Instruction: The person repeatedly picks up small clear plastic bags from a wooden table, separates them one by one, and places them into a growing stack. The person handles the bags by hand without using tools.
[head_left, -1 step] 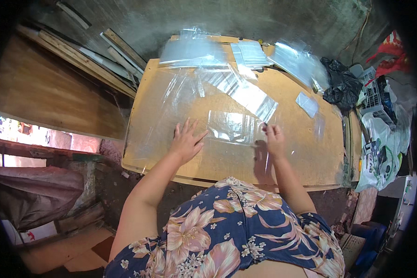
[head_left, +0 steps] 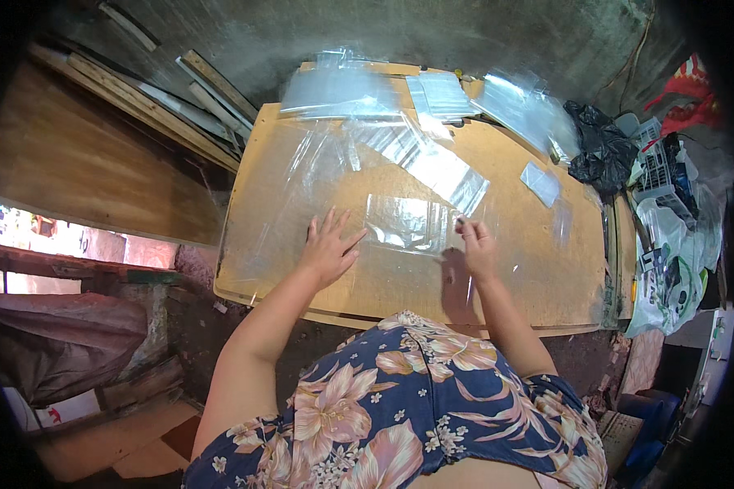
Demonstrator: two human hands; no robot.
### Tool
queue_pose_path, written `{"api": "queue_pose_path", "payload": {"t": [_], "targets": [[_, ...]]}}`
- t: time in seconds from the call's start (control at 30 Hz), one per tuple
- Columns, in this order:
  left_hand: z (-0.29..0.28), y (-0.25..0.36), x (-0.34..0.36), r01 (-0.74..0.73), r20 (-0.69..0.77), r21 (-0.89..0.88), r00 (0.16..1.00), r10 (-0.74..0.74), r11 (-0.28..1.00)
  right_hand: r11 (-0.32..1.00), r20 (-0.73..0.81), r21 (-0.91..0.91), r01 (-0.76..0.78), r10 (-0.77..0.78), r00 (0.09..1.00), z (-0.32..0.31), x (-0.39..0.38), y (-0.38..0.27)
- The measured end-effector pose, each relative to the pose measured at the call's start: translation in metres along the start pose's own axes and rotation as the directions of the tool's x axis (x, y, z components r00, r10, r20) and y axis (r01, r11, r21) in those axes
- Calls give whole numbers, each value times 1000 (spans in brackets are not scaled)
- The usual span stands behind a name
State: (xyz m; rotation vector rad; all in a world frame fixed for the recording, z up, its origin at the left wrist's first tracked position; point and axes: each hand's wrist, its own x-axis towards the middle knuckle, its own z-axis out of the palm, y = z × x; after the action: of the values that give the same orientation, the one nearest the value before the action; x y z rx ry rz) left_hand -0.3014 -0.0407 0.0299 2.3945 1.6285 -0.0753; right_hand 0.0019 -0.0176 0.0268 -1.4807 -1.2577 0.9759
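Note:
A clear plastic bag (head_left: 408,224) lies flat on the yellowish wooden table (head_left: 342,285) before me. My left hand (head_left: 328,248) rests open on the wood with its fingers spread, the thumb at the bag's left edge. At the right end of the bag, my right hand (head_left: 479,244) is closed in a pinch. A small dark tip shows at its fingers, too small to make out. Just beyond the bag, a stack of shiny clear plastic bags (head_left: 432,167) lies aslant. Loose clear plastic film (head_left: 289,175) spreads over the table's left part.
Piles of clear plastic sheets (head_left: 338,90) line the far edge, beside another pile (head_left: 514,110). A folded clear packet (head_left: 540,183) lies right. Beyond it sit a black plastic bag (head_left: 603,147) and a grey basket (head_left: 652,167). Wooden boards (head_left: 139,106) lean at the left.
My right hand has shifted slightly left along the bag's right end. My left hand and the bag look the same.

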Motion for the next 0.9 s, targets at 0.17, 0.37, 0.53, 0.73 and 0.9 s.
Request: {"api": "queue_pose_path", "payload": {"t": [0.17,0.37,0.53,0.73,0.9], "targets": [[-7,-6,12,-57,6,3,998,57,998,972,223,-198,129,-84,971,30,-6,-12],[-11,-10,18,-87,84,10,993,85,996,843,438,-400,359,-168,883,61,-11,-25],[-8,-10,18,-90,70,10,994,89,996,764,511,-421,489,-246,824,93,-10,-19],[-7,-12,15,-103,33,-48,994,104,994,640,573,-444,627,-334,748,110,-11,-11],[-7,-11,12,-117,-3,-53,993,117,992,639,538,-429,639,-388,749,111,-11,-7]]}}
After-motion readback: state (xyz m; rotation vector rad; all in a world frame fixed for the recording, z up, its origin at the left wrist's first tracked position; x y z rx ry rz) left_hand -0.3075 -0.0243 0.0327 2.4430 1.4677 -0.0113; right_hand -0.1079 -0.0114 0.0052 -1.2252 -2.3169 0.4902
